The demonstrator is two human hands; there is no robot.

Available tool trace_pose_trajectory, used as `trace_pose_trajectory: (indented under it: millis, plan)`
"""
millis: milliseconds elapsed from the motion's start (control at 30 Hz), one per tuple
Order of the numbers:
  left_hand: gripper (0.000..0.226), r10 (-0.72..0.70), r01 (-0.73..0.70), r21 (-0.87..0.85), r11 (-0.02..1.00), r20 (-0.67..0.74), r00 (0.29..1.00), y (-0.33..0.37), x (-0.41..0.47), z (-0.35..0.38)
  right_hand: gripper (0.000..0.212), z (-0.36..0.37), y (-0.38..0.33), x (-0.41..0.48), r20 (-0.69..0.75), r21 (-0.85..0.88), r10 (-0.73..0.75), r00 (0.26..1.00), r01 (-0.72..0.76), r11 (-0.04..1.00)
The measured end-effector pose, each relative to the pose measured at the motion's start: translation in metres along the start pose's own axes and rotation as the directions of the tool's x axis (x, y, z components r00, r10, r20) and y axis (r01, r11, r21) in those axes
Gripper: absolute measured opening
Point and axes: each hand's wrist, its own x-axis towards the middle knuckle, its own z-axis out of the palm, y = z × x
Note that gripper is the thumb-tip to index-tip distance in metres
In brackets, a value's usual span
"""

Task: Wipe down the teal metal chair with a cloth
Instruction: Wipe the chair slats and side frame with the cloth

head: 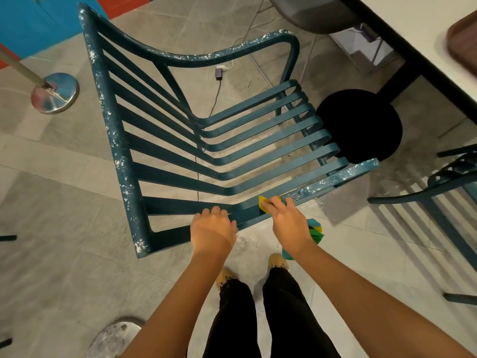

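The teal metal chair (232, 151) with slatted seat and back fills the middle of the view, its frame speckled with white flecks. My left hand (213, 228) grips the near rail of the chair by the lower corner. My right hand (287, 223) presses a yellow, green and blue cloth (316, 231) against the near armrest rail; most of the cloth hangs below my wrist, and a yellow corner shows at my fingertips.
A white table (413, 34) with a black round base (361, 125) stands at the right. Another teal chair (451, 182) is at the far right. A chrome stanchion base (55, 93) sits at the left, a charger cable (219, 73) lies on the tiled floor.
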Motion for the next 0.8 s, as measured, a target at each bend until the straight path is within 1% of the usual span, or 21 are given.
trace_pose_trajectory:
  millis: [33,100,167,200,267,567,667,767,800]
  plan:
    - [0.048,0.0,0.0,-0.005,1.0,-0.003,1.0,0.0,0.0,0.0,0.069,0.002,-0.006,-0.002,-0.008,-0.025,-0.036,0.999,0.036,0.999]
    - [0.048,-0.002,0.002,-0.012,1.0,-0.015,1.0,0.0,0.0,0.001,0.073,-0.001,-0.024,-0.004,-0.033,-0.01,-0.093,0.995,0.093,0.996]
    - [0.047,-0.007,0.006,-0.01,1.0,-0.027,1.0,0.0,-0.001,0.0,0.07,-0.003,-0.043,-0.002,-0.027,0.05,-0.126,0.992,0.127,0.991]
    - [0.046,-0.009,0.009,-0.009,1.0,-0.031,0.999,0.001,-0.001,0.0,0.066,-0.002,-0.048,0.0,-0.001,0.046,-0.135,0.991,0.135,0.99]
    - [0.046,-0.012,0.012,-0.006,1.0,-0.031,0.999,0.001,-0.001,-0.001,0.062,-0.001,-0.048,0.003,0.05,0.04,-0.103,0.993,0.101,0.994]
    - [0.048,-0.002,0.002,0.007,1.0,-0.029,1.0,0.001,0.001,0.002,0.062,-0.001,0.007,0.009,0.1,-0.07,0.023,0.995,-0.016,0.997]
    - [0.048,-0.006,0.007,0.031,1.0,-0.018,1.0,0.001,0.001,0.002,0.06,-0.003,0.018,0.011,0.084,-0.044,0.072,0.994,-0.069,0.997]
    - [0.048,-0.02,0.02,0.044,0.999,-0.006,1.0,0.001,0.002,0.001,0.058,0.001,0.018,0.005,0.026,0.05,0.151,0.988,-0.152,0.987]
    - [0.048,-0.022,0.023,0.044,0.999,-0.006,1.0,0.002,0.002,0.001,0.058,0.002,0.016,0.003,-0.009,0.08,0.157,0.988,-0.156,0.985]
